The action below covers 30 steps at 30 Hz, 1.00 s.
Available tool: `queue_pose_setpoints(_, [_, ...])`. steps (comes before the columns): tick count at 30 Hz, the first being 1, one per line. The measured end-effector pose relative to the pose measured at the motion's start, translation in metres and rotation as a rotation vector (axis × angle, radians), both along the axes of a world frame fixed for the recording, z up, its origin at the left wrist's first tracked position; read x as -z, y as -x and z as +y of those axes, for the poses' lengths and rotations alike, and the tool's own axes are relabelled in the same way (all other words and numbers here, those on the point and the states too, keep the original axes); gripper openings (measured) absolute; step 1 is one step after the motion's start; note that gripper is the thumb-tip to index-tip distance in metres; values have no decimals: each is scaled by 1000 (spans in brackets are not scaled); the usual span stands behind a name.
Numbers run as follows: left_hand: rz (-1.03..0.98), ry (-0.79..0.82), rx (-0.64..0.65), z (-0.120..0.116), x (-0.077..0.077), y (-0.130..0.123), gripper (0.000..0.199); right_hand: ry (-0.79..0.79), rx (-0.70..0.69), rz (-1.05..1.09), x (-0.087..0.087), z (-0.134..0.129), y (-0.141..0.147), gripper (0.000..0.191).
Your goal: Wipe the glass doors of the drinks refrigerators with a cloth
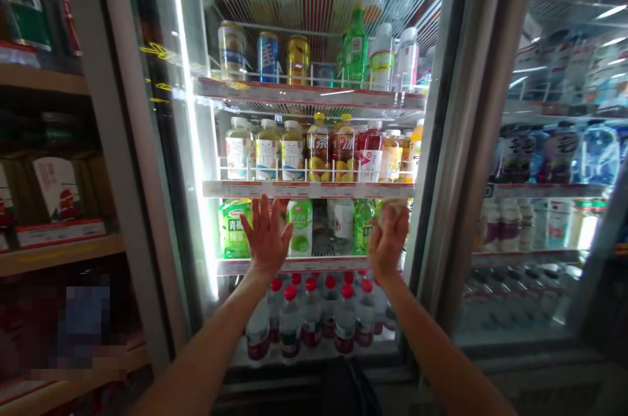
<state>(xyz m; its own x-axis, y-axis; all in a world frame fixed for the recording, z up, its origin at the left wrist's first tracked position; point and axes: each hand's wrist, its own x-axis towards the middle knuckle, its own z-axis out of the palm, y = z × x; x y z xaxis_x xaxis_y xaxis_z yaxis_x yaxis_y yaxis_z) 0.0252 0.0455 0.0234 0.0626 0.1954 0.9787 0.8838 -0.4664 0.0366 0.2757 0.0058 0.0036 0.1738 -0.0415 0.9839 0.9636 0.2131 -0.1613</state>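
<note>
- Lit drinks cooler (470, 161) is seen across the centre of the frame.
- Left hand (266, 236), near centre, is spread, with nothing grasped.
- Right hand (389, 239), right of centre, is blurred; whether the pale thing (392, 205) at its fingers is grasped cannot be told.
- Behind both, green-labelled drinks (300, 229) are shelved.
- Red-capped bottles (311, 311) are placed at bottom centre.

From far away, I see shiny metal cans (297, 61), smooth clear plastic water bottles (290, 321), a shiny plastic green bottle (363, 226), a smooth metal door frame (483, 108) (it gleams a bit), and a dull, wood-like shelf (44, 79).
</note>
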Motion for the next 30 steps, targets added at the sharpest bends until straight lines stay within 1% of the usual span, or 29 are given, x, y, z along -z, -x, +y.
queue_pose_setpoints(2, [35, 3, -7, -3, 1, 2, 62, 71, -75, -179, 1, 0, 36, 61])
queue_pose_setpoints(3, [55, 4, -8, -4, 2, 3, 63, 107, -103, -259, 1, -1, 50, 61])
queue_pose_setpoints(4, [72, 4, -11, -6, 3, 4, 64, 135, -120, -316, 2, -2, 57, 60])
queue_pose_setpoints(5, [86, 1, -17, -7, 4, 5, 64, 150, -124, -339, 2, -4, 56, 58])
queue_pose_setpoints(6, [95, -5, -25, -8, 5, 5, 64, 148, -117, -328, 4, -5, 47, 55])
queue_pose_setpoints(7, [103, -15, -32, -9, 6, 5, 65, 132, -101, -287, 5, -7, 32, 54])
queue_pose_setpoints(10, [88, -32, -57, -11, 8, 0, 66, 44, -7, -59, 7, -10, -23, 52])
queue_pose_setpoints(11, [74, -27, -59, -11, 9, -3, 67, 16, 21, 12, 6, -10, -34, 52])
queue_pose_setpoints(12, [59, -13, -57, -12, 10, -5, 69, -2, 37, 59, 5, -9, -38, 52])
queue_pose_setpoints(13, [44, 7, -53, -12, 11, -7, 71, -10, 37, 73, 5, -8, -35, 52])
queue_pose_setpoints(14, [32, 30, -47, -13, 11, -9, 72, -1, 18, 47, 4, -7, -24, 52])
queue_pose_setpoints(17, [36, 85, -40, -17, 12, -10, 75, 101, -103, -191, 3, -6, 29, 53])
queue_pose_setpoints(18, [44, 95, -46, -18, 13, -10, 75, 139, -138, -277, 4, -7, 43, 53])
queue_pose_setpoints(19, [54, 101, -54, -20, 14, -10, 74, 169, -162, -346, 4, -8, 51, 53])
queue_pose_setpoints(20, [62, 105, -60, -21, 15, -9, 73, 184, -170, -385, 5, -10, 53, 53])
queue_pose_setpoints(22, [68, 113, -62, -23, 17, -9, 72, 165, -140, -355, 8, -13, 35, 52])
queue_pose_setpoints(25, [59, 133, -56, -24, 20, -12, 70, 69, -45, -119, 10, -13, -9, 53])
queue_pose_setpoints(26, [57, 143, -56, -24, 21, -13, 70, 40, -19, -44, 10, -12, -18, 53])
queue_pose_setpoints(27, [54, 151, -58, -24, 21, -14, 69, 26, -6, 2, 9, -11, -20, 53])
queue_pose_setpoints(28, [50, 159, -61, -25, 22, -15, 69, 24, -8, 14, 9, -10, -17, 53])
queue_pose_setpoints(30, [48, 178, -69, -26, 22, -16, 68, 53, -54, -63, 9, -8, 6, 54])
